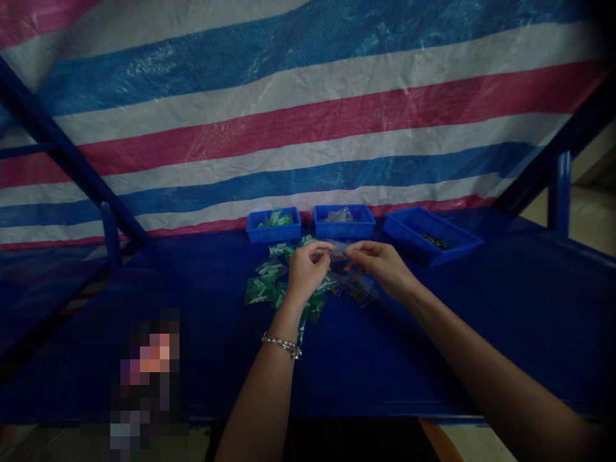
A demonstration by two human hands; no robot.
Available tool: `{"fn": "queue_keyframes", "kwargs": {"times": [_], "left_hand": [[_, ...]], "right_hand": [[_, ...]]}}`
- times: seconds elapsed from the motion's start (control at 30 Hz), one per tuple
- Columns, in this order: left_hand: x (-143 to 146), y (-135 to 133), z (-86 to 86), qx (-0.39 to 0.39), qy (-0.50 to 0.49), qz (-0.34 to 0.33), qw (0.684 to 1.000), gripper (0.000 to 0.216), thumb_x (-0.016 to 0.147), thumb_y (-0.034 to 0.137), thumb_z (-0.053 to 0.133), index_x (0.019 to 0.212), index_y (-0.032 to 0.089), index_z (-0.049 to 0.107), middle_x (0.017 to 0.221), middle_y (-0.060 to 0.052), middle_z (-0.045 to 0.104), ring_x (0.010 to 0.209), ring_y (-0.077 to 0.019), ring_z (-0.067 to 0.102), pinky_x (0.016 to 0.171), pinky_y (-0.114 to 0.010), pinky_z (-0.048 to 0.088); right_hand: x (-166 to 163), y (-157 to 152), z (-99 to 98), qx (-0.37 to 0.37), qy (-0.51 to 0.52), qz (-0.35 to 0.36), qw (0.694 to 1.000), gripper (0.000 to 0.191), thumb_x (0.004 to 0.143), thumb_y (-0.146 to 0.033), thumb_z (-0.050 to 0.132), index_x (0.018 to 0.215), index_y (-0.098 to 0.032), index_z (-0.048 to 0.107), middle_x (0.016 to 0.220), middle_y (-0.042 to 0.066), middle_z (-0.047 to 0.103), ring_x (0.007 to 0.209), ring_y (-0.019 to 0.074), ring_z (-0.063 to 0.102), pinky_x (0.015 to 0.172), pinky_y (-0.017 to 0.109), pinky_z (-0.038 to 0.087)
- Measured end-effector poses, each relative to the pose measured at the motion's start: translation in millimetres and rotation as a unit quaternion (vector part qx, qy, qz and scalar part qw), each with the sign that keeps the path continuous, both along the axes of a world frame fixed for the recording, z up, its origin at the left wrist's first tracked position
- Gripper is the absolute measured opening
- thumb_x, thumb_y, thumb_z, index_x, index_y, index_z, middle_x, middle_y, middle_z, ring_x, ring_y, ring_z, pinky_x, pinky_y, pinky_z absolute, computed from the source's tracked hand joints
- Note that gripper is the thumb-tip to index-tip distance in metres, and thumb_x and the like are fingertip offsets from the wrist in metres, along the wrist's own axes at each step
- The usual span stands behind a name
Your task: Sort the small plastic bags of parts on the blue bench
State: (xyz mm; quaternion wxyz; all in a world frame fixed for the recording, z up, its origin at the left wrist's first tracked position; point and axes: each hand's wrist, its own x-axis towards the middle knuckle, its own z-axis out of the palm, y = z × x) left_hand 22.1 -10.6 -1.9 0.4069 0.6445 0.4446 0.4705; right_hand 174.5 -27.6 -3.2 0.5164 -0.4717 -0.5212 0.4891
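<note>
Between my two hands, a small clear plastic bag [341, 248] is stretched a little above the blue table. My left hand [310, 266] pinches its left side, and my right hand [378, 262] pinches the right side. What the bag contains is too dim to make out. Under and left of my left hand lie several green packets [262, 289] with pale pieces inside. More clear bags [360, 290] with small brownish items rest below my right hand.
Along the back stand three blue bins: one with green packets [249, 232], one with clear bags [353, 232], and a tilted one with small dark parts [457, 247]. Blue frame posts [110, 237] flank the table [385, 372]. A striped tarp [289, 135] hangs behind.
</note>
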Motion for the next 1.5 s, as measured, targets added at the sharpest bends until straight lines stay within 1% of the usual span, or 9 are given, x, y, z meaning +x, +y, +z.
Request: {"fn": "queue_keyframes", "kwargs": {"times": [0.17,0.3,0.43,0.53,0.67,0.83,1.03,1.3,1.5], "left_hand": [[1.3,-4.4,7.2,-0.021,-0.030,0.001,0.999,0.015,0.072,0.020,0.050,0.077,0.014,0.063,0.067,-0.003,0.061,0.053,-0.0085,0.053,0.048,-0.019,0.040],[2.4,-2.8,4.8,-0.021,-0.037,0.009,0.999,0.013,0.070,0.025,0.056,0.075,0.013,0.060,0.064,-0.002,0.058,0.053,-0.0086,0.053,0.050,-0.019,0.041],[3.5,0.1,1.3,-0.034,-0.060,0.005,0.998,0.016,0.067,0.023,0.060,0.077,0.015,0.051,0.064,0.000,0.057,0.050,-0.0075,0.051,0.049,-0.019,0.041],[3.9,-1.3,3.6,-0.060,-0.080,0.001,0.995,0.022,0.066,0.019,0.062,0.081,0.016,0.046,0.063,0.001,0.056,0.048,-0.0068,0.050,0.047,-0.018,0.040],[3.9,-4.5,8.0,-0.093,-0.084,0.008,0.992,0.023,0.067,0.018,0.062,0.084,0.015,0.048,0.062,0.002,0.056,0.046,-0.0063,0.049,0.047,-0.018,0.039],[3.8,-4.3,7.1,-0.124,-0.051,-0.008,0.991,0.011,0.070,0.021,0.061,0.075,0.012,0.056,0.063,-0.003,0.059,0.045,-0.0063,0.049,0.047,-0.020,0.038],[4.4,-3.0,5.7,-0.127,-0.029,-0.019,0.991,0.009,0.073,0.020,0.058,0.070,0.011,0.056,0.062,-0.003,0.059,0.049,-0.0075,0.051,0.048,-0.020,0.039],[4.0,-6.8,10.5,-0.134,-0.014,-0.045,0.990,0.011,0.074,0.021,0.057,0.070,0.011,0.057,0.063,-0.004,0.059,0.056,-0.0091,0.054,0.052,-0.021,0.042],[3.5,-7.2,11.7,-0.140,0.009,-0.056,0.989,0.014,0.074,0.023,0.057,0.069,0.010,0.058,0.063,-0.004,0.060,0.053,-0.0071,0.051,0.052,-0.020,0.041]], "right_hand": [[-1.0,1.1,0.6,-0.003,-0.002,-0.021,1.000,0.039,0.055,-0.039,0.072,0.084,-0.018,0.057,0.064,0.002,0.062,0.052,0.0144,0.057,0.044,0.024,0.037],[-0.9,1.1,0.4,0.022,-0.005,-0.013,1.000,0.047,0.056,-0.036,0.071,0.096,-0.019,0.052,0.061,-0.001,0.061,0.051,0.0142,0.057,0.044,0.024,0.037],[0.1,2.0,-2.1,0.038,0.000,-0.011,0.999,0.059,0.057,-0.033,0.071,0.109,-0.022,0.046,0.061,-0.002,0.059,0.050,0.0139,0.056,0.044,0.025,0.037],[0.8,2.7,-3.1,0.044,0.005,-0.009,0.999,0.065,0.057,-0.033,0.071,0.115,-0.023,0.043,0.062,-0.003,0.059,0.049,0.0133,0.054,0.045,0.025,0.037],[0.9,2.0,-0.9,0.039,-0.001,-0.014,0.999,0.060,0.057,-0.034,0.071,0.111,-0.023,0.046,0.063,-0.002,0.058,0.049,0.0132,0.053,0.046,0.027,0.037],[-0.3,-0.3,3.6,0.028,0.010,-0.014,0.999,0.053,0.056,-0.032,0.072,0.103,-0.022,0.049,0.061,-0.002,0.058,0.046,0.0121,0.051,0.046,0.027,0.037],[-0.7,0.2,3.0,0.035,0.012,-0.017,0.999,0.051,0.056,-0.032,0.071,0.101,-0.020,0.051,0.059,-0.003,0.058,0.045,0.0099,0.050,0.044,0.024,0.037],[1.4,2.7,-0.5,0.047,0.023,-0.024,0.998,0.044,0.058,-0.026,0.069,0.099,-0.019,0.053,0.059,-0.003,0.059,0.045,0.0094,0.050,0.045,0.024,0.037],[3.3,4.3,-3.3,0.058,0.026,-0.015,0.998,0.042,0.060,-0.027,0.067,0.099,-0.019,0.053,0.062,-0.002,0.059,0.046,0.0090,0.049,0.047,0.024,0.037]]}}
